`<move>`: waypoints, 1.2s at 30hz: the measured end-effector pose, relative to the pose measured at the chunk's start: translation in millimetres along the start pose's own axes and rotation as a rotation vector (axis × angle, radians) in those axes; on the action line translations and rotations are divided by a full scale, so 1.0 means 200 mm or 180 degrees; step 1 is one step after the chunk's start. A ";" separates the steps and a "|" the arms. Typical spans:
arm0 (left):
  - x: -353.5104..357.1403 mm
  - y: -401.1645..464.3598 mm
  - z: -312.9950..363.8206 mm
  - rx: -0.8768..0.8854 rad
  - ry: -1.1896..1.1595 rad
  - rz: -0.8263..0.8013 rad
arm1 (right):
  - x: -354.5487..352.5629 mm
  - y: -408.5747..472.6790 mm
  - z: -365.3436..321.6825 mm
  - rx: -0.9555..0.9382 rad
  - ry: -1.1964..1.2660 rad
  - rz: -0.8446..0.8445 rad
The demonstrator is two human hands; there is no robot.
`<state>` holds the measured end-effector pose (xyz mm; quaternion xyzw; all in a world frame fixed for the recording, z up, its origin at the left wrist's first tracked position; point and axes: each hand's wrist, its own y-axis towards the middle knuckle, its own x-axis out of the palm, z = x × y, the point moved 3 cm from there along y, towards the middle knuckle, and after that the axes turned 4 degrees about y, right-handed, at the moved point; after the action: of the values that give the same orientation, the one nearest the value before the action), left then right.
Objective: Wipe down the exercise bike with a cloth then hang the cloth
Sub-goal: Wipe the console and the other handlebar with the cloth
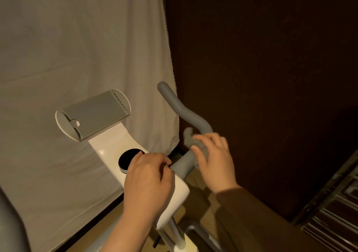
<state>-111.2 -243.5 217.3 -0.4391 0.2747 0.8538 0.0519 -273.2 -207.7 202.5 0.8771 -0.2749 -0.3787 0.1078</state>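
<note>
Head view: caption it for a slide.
Right hand wipes the handlebar with a cloth; left hand rests on the console.

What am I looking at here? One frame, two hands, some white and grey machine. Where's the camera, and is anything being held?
There is no robot: a person wears a wide-angle camera on the head, looking forward and down, so both hands enter from the bottom of this single view. The machine is a white exercise bike console with a round black dial, a grey tablet holder and a curved grey handlebar. The left hand rests on the console beside the dial. The right hand presses a small grey cloth against the handlebar, apparently wiping it. Behind hangs a pale fabric sheet; a metal rack stands at lower right.
</note>
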 end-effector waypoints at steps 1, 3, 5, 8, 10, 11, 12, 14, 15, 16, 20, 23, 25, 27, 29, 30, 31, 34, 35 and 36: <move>0.00 0.00 0.00 -0.0027 -0.0010 -0.0005 | -0.01 0.00 0.00 0.0041 0.0014 0.0066; -0.01 0.00 0.01 -0.0015 -0.0042 0.0001 | 0.02 -0.04 -0.06 -0.0323 -0.0028 -0.0414; -0.01 0.00 0.02 0.0003 -0.0021 0.0004 | 0.03 -0.03 -0.08 -0.0535 -0.0107 -0.0847; 0.00 0.00 0.00 -0.0033 0.0016 -0.0031 | -0.06 0.06 0.00 -0.0083 -0.0295 -0.0233; -0.01 0.00 0.01 -0.0031 -0.0001 -0.0042 | -0.05 0.04 -0.02 -0.0183 -0.0188 -0.0383; -0.01 0.00 0.01 -0.0004 -0.0005 -0.0047 | -0.03 0.01 -0.06 -0.0344 -0.0131 -0.0710; -0.01 0.00 0.01 0.0019 0.0000 -0.0044 | -0.01 -0.02 -0.09 -0.0478 -0.0119 -0.0988; -0.01 0.00 0.01 0.0011 0.0002 -0.0050 | -0.02 0.01 -0.08 -0.0492 -0.0284 -0.0878; -0.01 0.00 0.00 -0.0013 0.0001 -0.0045 | -0.03 0.03 -0.06 -0.0373 -0.0378 -0.0556; 0.00 0.00 0.01 -0.0040 -0.0005 -0.0036 | -0.04 0.03 -0.04 -0.0210 -0.0382 -0.0308; -0.01 0.00 0.02 -0.0009 -0.0049 -0.0041 | 0.01 -0.05 -0.10 -0.0461 -0.0084 -0.0873; 0.00 0.00 0.00 0.0003 -0.0009 -0.0017 | -0.03 0.01 -0.05 -0.0239 -0.0283 -0.0411; 0.00 0.00 0.00 -0.0007 -0.0015 -0.0016 | -0.02 -0.01 -0.06 -0.0152 -0.0156 -0.0361; 0.00 0.00 0.00 -0.0044 -0.0027 -0.0068 | 0.04 -0.06 -0.13 -0.0404 -0.0038 -0.0848; 0.00 0.00 0.00 -0.0040 -0.0013 -0.0065 | 0.04 -0.04 -0.10 -0.0416 -0.0110 -0.0828; 0.00 0.00 0.00 -0.0024 -0.0006 -0.0051 | 0.02 -0.01 -0.07 -0.0308 -0.0209 -0.0587; 0.00 0.00 -0.01 -0.0006 -0.0010 -0.0033 | 0.00 0.00 -0.05 -0.0184 -0.0292 -0.0361; -0.01 -0.01 0.01 -0.0006 -0.0053 -0.0008 | 0.03 -0.04 -0.09 -0.0451 -0.0178 -0.0574; -0.01 -0.01 0.01 -0.0021 -0.0051 -0.0017 | 0.04 -0.05 -0.11 -0.0604 -0.0152 -0.0808; -0.01 0.00 0.01 -0.0023 -0.0042 -0.0030 | 0.04 -0.04 -0.10 -0.0658 -0.0185 -0.0879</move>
<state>-111.4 -242.0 218.8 -0.4350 0.2692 0.8574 0.0562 -251.6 -205.9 208.3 0.8795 -0.1143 -0.4414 0.1364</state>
